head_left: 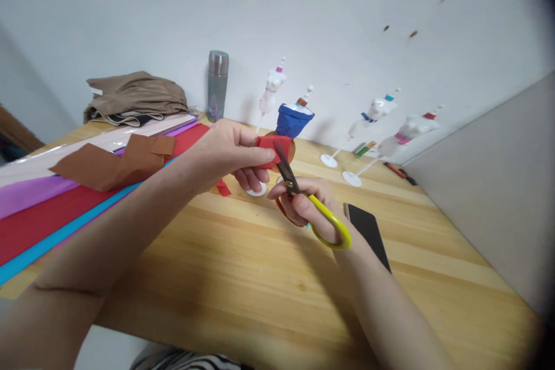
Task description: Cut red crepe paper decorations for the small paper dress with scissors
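Note:
Between the thumb and fingers of my left hand is a small folded piece of red paper or cloth; I cannot tell which. My right hand grips a pair of scissors with yellow handles and dark blades. The blades point up and left, their tips at the right part of the red piece. Just behind stands a small dress form wrapped in blue, with a brown neck band and brown material lower down, partly hidden by my hands. A red scrap lies on the table below my left hand.
Coloured sheets and brown pieces cover the left of the wooden table. Behind them are folded brown cloth and a thermos. More white dress forms stand along the wall. A black phone lies at right.

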The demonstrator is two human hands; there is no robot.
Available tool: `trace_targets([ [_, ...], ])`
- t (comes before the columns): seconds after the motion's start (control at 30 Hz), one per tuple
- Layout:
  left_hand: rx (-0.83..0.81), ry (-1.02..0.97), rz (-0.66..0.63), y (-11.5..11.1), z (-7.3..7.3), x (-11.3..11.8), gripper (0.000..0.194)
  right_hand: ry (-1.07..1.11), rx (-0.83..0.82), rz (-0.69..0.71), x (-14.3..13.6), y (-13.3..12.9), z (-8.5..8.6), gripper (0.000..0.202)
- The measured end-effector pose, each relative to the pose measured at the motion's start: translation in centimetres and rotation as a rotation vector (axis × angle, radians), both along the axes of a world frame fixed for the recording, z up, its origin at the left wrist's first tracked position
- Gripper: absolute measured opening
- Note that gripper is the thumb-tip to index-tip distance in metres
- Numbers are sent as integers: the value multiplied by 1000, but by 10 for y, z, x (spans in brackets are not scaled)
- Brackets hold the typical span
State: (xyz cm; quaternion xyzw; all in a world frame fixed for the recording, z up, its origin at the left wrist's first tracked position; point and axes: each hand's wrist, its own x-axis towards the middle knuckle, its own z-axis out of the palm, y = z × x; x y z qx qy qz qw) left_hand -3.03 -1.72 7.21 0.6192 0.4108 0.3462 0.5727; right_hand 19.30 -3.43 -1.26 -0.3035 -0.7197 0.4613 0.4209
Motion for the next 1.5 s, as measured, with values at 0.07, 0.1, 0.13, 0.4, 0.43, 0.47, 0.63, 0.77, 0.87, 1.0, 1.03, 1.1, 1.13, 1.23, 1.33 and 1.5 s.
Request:
trace_targets([
  [0.07, 2, -14, -6, -1, 0, 0, 20, -7, -8, 0, 0, -1, 1, 50],
  [0.1, 4, -18, -8, -1, 0, -1, 20, -7, -12, 1, 0, -1, 1, 49],
  [0.13, 4, -20, -10, -1, 0, -1, 20, -5, -14, 2, 1, -1, 1, 49],
  [0.4, 3, 6, -3, 1, 0, -1, 19, -16, -13, 5, 1, -1, 1, 52],
  [0.43, 2, 6, -2, 1, 0, -1, 19, -16, -15, 4, 1, -1, 1, 52],
  [0.47, 2, 2, -6, 0, 0, 0, 19, -15, -16, 1, 1, -1, 2, 52],
  [0.63, 7, -24, -4, -1, 0, 0, 20, -10, -4, -4, -1, -1, 2, 51],
  [0.77, -7, -41, -4, -1, -1, 0, 20, -5, -10, -1, 0, -1, 2, 49],
  [0.87, -9, -58, -17, -1, -1, 0, 20, 2, -18, 2, 0, -1, 1, 49],
  [1.0, -8, -54, -17, -1, 0, 0, 19, -5, -22, 11, 1, -2, 1, 49],
  [1.03, -9, -49, -12, -1, -1, 0, 19, -9, -23, 11, 1, -1, 1, 49],
  [1.1, -6, -46, -3, 0, -2, 1, 22, -13, -24, 7, 1, -1, 1, 49],
  [1.13, -4, -46, -1, 0, -2, 1, 23, -13, -25, 6, 1, -1, 1, 48],
  [1.23, -1, -45, -9, 1, -3, 1, 21, -2, -23, -6, 0, -1, 3, 48],
  [1.33, -1, -37, -9, 0, -1, 0, 18, 4, -19, -11, -2, -1, 5, 50],
  [1.5, -8, -13, 1, 0, -1, 0, 18, -17, -11, -25, -3, -3, 7, 52],
])
